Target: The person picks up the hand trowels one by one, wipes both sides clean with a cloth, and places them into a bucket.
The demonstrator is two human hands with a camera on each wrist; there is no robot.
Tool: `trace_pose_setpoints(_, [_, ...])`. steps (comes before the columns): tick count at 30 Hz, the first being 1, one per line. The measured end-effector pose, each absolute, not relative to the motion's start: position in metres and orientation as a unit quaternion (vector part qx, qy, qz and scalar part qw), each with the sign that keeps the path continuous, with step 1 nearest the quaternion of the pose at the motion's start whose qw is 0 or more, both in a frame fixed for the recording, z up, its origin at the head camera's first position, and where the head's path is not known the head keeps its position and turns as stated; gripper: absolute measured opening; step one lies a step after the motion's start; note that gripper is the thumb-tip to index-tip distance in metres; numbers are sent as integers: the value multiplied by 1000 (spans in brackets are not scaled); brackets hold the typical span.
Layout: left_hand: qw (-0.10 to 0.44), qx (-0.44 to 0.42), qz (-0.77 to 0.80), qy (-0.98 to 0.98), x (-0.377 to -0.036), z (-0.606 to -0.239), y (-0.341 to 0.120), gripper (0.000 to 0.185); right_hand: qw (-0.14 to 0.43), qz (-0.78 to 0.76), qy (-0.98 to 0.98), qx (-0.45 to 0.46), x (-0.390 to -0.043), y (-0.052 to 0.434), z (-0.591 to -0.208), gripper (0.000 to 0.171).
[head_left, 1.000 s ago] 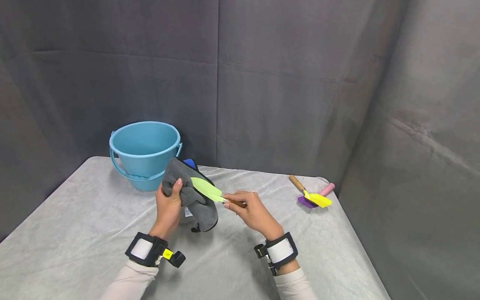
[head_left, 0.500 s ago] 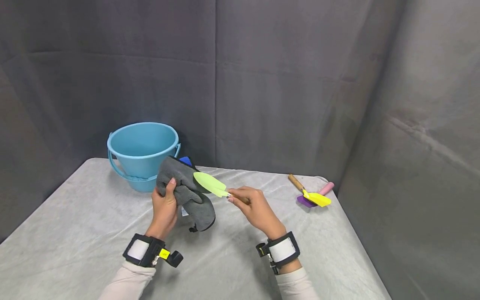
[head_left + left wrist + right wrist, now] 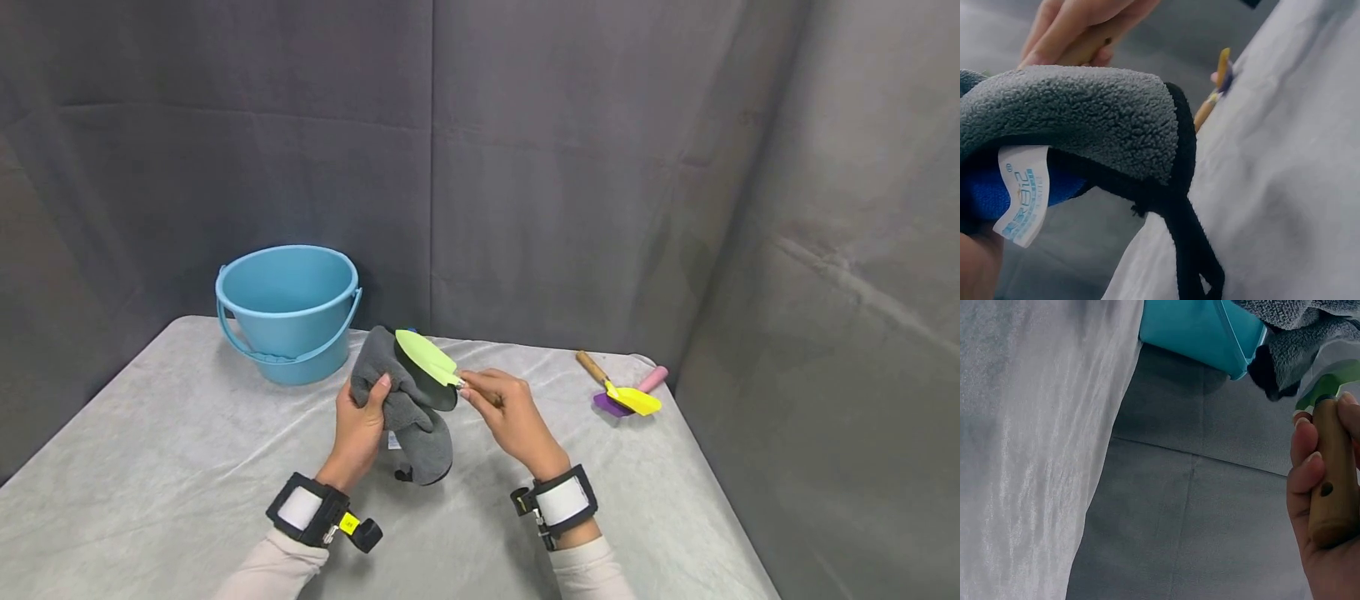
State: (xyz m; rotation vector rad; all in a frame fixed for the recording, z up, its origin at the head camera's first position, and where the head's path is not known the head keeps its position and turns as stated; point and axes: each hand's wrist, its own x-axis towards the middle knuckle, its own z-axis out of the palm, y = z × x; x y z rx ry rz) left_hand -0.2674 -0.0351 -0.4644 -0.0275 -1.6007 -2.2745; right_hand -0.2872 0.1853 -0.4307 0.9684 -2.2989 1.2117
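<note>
A grey cloth (image 3: 408,404) with black edging and a blue underside is bunched in my left hand (image 3: 358,433), thumb on top. Its white label (image 3: 1025,194) and black loop (image 3: 1197,262) hang into the left wrist view. My right hand (image 3: 513,417) grips a light green hand trowel (image 3: 427,357) by its wooden handle (image 3: 1332,481). The trowel's blade lies over the cloth's upper right part, tip toward the upper left. Whether blade and cloth touch there, I cannot tell.
A blue bucket (image 3: 288,333) stands at the back left of the cloth-covered table (image 3: 187,467), its handle lowered at the front. At the right, a yellow trowel (image 3: 636,400) with a wooden handle lies across a purple trowel (image 3: 611,406) with a pink handle. Grey curtains surround the table.
My left hand and the cloth first shifted slightly left, then right and a little nearer me. The trowel moved slightly up and right, its blade turning more upright.
</note>
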Motion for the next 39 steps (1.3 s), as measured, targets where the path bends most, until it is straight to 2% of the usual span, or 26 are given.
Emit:
trace_pose_setpoints(10, [141, -23, -767, -626, -260, -476, -14, 47, 181, 425, -817, 345, -289, 185, -432, 29])
trace_pose_setpoints(19, [124, -13, -755, -644, -259, -475, -9, 48, 168, 415, -821, 354, -288, 183, -435, 28])
trace_pose_setpoints(39, [132, 0, -763, -633, -260, -476, -14, 46, 147, 408, -829, 353, -288, 180, -437, 27])
